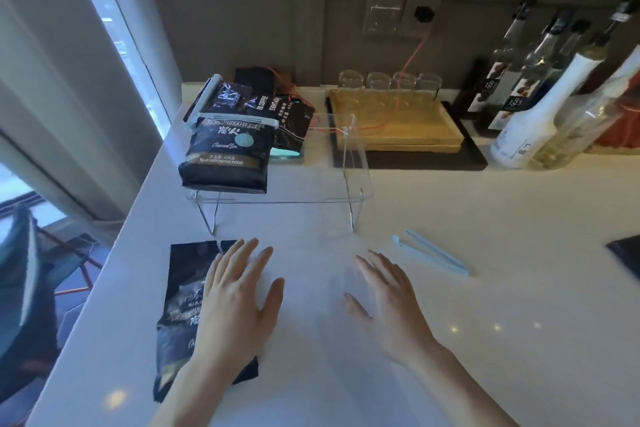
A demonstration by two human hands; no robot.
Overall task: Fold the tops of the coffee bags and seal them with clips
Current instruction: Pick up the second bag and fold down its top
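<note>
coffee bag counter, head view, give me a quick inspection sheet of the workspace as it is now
Surface: white counter, bare between the hands.
Job's things: flat coffee bag unclipped under the left hand; clipped coffee bag on the clear acrylic stand; more dark bags behind it; loose blue clip lying right of the stand.
Clutter: bottles, upturned glasses, wooden tray, dark corner of something at the right edge.
Hands: left hand flat, fingers spread over the bag; right hand open, holding nothing.
Cables: thin red wire from the wall socket.
Surroundings: window left, grey wall behind.
</note>
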